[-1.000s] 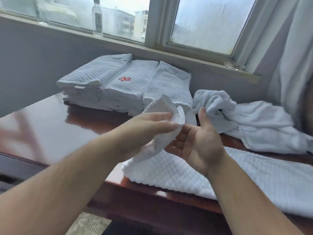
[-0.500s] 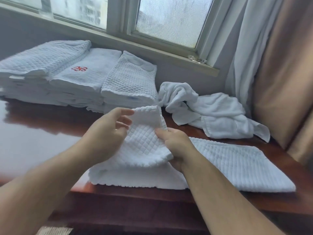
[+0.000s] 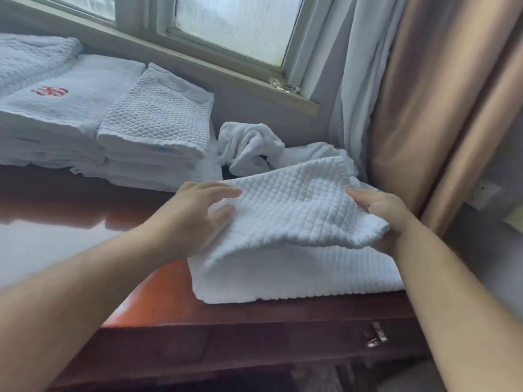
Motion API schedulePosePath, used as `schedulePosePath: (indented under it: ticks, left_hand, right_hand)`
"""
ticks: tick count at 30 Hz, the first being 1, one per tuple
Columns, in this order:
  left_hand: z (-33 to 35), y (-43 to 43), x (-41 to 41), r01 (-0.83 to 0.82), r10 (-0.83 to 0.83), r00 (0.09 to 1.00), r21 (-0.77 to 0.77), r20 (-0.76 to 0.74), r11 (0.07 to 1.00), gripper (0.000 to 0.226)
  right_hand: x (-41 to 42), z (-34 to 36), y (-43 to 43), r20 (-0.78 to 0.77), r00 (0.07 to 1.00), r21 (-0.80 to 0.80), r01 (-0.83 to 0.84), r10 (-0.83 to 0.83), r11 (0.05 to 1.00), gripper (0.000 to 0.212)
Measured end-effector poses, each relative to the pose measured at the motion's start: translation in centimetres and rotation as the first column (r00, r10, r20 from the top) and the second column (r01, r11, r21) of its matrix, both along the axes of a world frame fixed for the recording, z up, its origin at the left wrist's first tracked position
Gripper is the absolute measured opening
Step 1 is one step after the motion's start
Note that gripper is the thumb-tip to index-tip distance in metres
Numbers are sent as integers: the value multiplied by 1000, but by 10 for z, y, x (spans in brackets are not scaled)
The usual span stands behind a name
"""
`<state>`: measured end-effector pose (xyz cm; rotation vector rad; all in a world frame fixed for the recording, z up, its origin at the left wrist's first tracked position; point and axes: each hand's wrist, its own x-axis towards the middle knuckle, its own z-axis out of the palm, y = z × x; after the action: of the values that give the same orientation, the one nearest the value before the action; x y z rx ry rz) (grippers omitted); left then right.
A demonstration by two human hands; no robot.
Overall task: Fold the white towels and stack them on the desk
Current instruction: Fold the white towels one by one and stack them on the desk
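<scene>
A white waffle towel (image 3: pixel 294 222) lies on the glossy brown desk (image 3: pixel 70 216), its upper layer doubled over the lower one and lifted. My left hand (image 3: pixel 195 216) pinches the left edge of that raised layer. My right hand (image 3: pixel 382 213) grips its right edge, fingers partly hidden under the cloth. Behind the towel lies a crumpled white towel (image 3: pixel 249 145). Stacks of folded white towels (image 3: pixel 155 131) stand at the back left, one with a red emblem (image 3: pixel 49 91).
A window sill (image 3: pixel 226 77) runs behind the stacks, with a small clear object (image 3: pixel 283 85) on it. White and tan curtains (image 3: pixel 424 108) hang close on the right. A drawer handle (image 3: pixel 377 335) shows on the desk front.
The view has swung right. Both hands carried the towel's left end over to the right, so the towel is now doubled; the hands spread apart along the lifted layer.
</scene>
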<state>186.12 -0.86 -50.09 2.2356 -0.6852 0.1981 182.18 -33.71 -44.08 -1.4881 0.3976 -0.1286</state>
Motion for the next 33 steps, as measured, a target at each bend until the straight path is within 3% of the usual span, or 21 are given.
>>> schedulePosePath:
  ticks: [2,4,7,9,12,19,26,27,29,31,33]
  left_hand:
    - [-3,-21,-1,36,-37,999,98,3,995,46]
    - [-12,-38,-3,66,-70,998,243,8,968,56]
    - [-30,-48,-7,77,-103,994,405,43,911,66]
    - [-37,-44,-5,63,-97,994,426,59,903,69]
    - [-35,-26,4,42,-70,996,448,47,893,67]
    - [-10,-4,4,-90,61,995,445,78,891,50]
    - [14,-27,2,-14,-36,989,328,146,944,56]
    - [13,-32,2,8,-60,988,341,141,940,54]
    - [3,-42,3,56,-111,987,405,113,913,54]
    - [-12,-50,4,88,-140,988,484,72,871,57]
    - [-27,-52,3,98,-148,987,523,55,847,64]
  right_hand:
    - [-9,1,-34,-87,995,-159,40,-54,987,26]
    - [-16,-8,-55,-220,975,-350,-38,-43,936,26]
    - [-22,-29,-50,-417,905,-590,-199,-84,783,28]
    - [-19,-38,-39,-415,907,-656,-248,-67,713,33]
    - [-13,-41,-20,-380,924,-673,-239,-50,700,32]
    - [-6,-45,22,-198,980,-588,-137,23,797,33]
    - [-8,-3,-19,-61,989,-604,74,-138,794,34]
    - [-8,3,-27,-48,985,-643,98,-168,759,34]
    - [-8,6,-42,-42,978,-794,91,-203,601,33]
    - [-10,-3,-49,-135,962,-926,-37,-237,376,33]
    - [-12,-23,-49,-281,901,-957,-237,-330,167,24]
